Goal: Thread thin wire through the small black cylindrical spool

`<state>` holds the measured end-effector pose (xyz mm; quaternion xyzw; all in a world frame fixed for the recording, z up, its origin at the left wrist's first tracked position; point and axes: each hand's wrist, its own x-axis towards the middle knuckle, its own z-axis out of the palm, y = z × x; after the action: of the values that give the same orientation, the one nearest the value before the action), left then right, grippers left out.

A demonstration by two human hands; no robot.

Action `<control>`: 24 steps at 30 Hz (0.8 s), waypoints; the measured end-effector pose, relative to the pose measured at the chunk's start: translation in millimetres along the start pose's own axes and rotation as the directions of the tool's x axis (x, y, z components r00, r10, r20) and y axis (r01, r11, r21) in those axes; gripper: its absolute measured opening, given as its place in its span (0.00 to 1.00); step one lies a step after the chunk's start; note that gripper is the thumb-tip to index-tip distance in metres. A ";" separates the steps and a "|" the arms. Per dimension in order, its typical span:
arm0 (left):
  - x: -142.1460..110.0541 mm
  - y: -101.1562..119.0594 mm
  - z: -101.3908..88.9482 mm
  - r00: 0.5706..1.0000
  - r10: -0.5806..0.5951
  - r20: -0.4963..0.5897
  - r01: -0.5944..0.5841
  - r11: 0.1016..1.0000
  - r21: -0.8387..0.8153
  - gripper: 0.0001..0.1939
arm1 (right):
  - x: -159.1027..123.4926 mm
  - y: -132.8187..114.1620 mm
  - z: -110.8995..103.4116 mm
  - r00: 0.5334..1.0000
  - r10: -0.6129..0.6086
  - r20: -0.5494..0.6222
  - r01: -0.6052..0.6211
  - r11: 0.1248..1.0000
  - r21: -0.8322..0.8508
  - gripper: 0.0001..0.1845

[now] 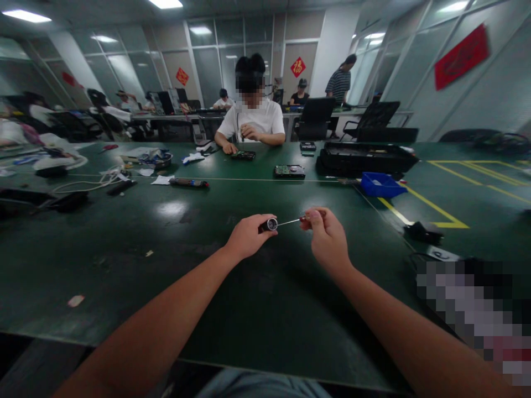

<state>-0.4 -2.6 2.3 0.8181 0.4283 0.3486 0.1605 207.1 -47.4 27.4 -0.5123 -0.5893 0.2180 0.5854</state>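
My left hand is closed around a small dark cylindrical handle with a silver ring end, held above the green table. My right hand is closed in a pinch on the far end of a thin metal shaft that runs from the silver ring to my fingers. Both hands hover near the table's middle, a short gap between them.
A person in a white shirt works across the table on a dark board. A hard drive, a black case, a blue tray, a screwdriver and cables lie farther off. Other people sit behind.
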 end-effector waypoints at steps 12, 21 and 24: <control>-1.8 3.4 0.2 1.000 0.002 0.011 -0.001 1.000 -0.027 0.20 | -5.4 -9.5 -1.1 0.993 -0.111 0.046 0.116 0.986 -0.119 0.11; -1.7 4.5 -0.1 1.000 -0.003 0.008 0.003 0.999 -0.043 0.20 | -4.6 -6.6 -1.1 0.996 -0.078 0.033 0.080 0.993 -0.081 0.12; -1.9 4.2 0.6 1.000 0.003 0.001 -0.003 0.998 -0.064 0.20 | -4.3 -6.6 -1.0 0.998 -0.067 0.015 0.068 0.995 -0.076 0.13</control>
<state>1.8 -6.5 3.4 0.8133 0.4156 0.3621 0.1863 204.8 -53.9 31.2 -0.5127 -0.6181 0.1785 0.5685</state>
